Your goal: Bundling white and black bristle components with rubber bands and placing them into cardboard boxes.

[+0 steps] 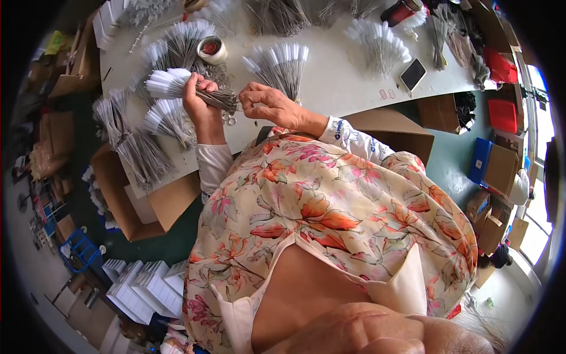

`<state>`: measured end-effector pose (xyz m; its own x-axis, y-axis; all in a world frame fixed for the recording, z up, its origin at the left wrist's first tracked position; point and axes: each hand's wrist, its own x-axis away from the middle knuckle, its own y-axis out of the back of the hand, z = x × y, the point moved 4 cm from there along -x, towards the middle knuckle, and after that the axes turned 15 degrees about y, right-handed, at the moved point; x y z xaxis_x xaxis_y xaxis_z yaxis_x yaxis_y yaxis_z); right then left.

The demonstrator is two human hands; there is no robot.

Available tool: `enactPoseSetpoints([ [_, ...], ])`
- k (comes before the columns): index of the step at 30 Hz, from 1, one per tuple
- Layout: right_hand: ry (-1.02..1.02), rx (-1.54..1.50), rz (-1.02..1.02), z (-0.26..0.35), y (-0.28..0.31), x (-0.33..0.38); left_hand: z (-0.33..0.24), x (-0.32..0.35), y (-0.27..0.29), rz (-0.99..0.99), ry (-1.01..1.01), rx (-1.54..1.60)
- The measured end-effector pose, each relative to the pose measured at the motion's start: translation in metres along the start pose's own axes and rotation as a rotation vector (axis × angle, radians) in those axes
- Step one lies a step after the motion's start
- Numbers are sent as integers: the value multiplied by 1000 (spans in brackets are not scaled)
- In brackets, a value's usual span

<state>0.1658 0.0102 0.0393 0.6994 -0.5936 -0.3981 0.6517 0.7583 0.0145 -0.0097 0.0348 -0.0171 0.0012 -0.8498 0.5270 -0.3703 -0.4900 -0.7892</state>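
My left hand [199,99] is closed around a bundle of thin grey wire stems with white tips [177,84], the white ends fanning out to the left. My right hand [265,105] pinches at the bare metal end of that bundle, fingers curled close to the left hand. Both hands hover over the near edge of a white worktable [336,76]. Small metal rings [229,120] lie on the table just below the hands.
Several similar white-tipped wire bundles [282,62] lie spread over the table, with a tape roll [212,48] and a phone [413,74]. Open cardboard boxes [138,206] stand below the table's left edge, white boxes [147,286] on the floor, and more cartons [501,168] to the right.
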Motion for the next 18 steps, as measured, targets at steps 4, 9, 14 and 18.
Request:
enactPoseSetpoints([
  [4,52,669,307,-23,19,33,-1,1,-16,99,-37,294],
  [9,-365,517,19,-76,62,104,-20,-3,-5,-278,-363,-342],
  [14,-580,139,-656,-116,109,140,87,-26,7,-313,-340,-816],
  [18,-680,129,-620,-154,119,136,131,-61,34,-635,-495,-1467],
])
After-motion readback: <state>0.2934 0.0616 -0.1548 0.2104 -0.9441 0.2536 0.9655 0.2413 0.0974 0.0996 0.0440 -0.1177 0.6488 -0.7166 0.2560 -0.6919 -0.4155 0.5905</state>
